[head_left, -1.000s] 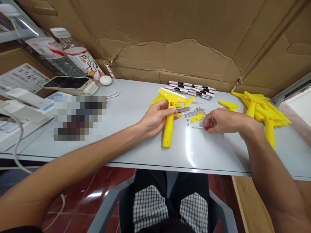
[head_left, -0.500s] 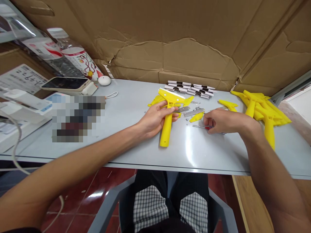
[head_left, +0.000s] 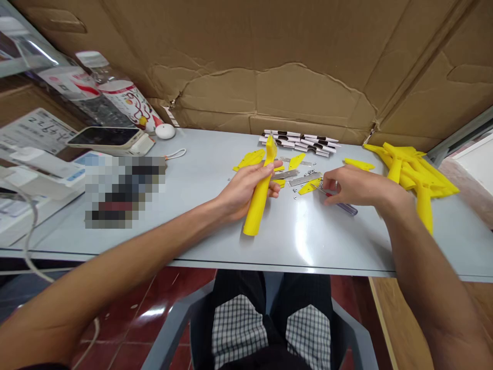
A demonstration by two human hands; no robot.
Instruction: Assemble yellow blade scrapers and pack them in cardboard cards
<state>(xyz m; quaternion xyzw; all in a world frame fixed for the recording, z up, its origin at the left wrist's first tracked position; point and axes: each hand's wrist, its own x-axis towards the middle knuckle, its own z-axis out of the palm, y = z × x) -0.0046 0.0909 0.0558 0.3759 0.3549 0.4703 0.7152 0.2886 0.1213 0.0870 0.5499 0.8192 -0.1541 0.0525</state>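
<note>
On the cardboard box [head_left: 23, 96], I observe a white label [head_left: 36, 134] bearing large handwritten characters, apparently including "49". Print on the front bottle label [head_left: 125, 97] and rear bottle label [head_left: 69, 82] is illegible.

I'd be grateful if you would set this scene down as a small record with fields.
Left hand: holds the handle of a yellow plastic scraper
Right hand: holds a screwdriver with a dark translucent handle
Near both hands: flat silver metal blades, small metal fasteners, flat yellow plastic plates
Right side: pile of yellow plastic handled parts
Left side: pale-cased phone, clear plastic bottles with red-and-white labels
Unclear: pixelated patch
</note>
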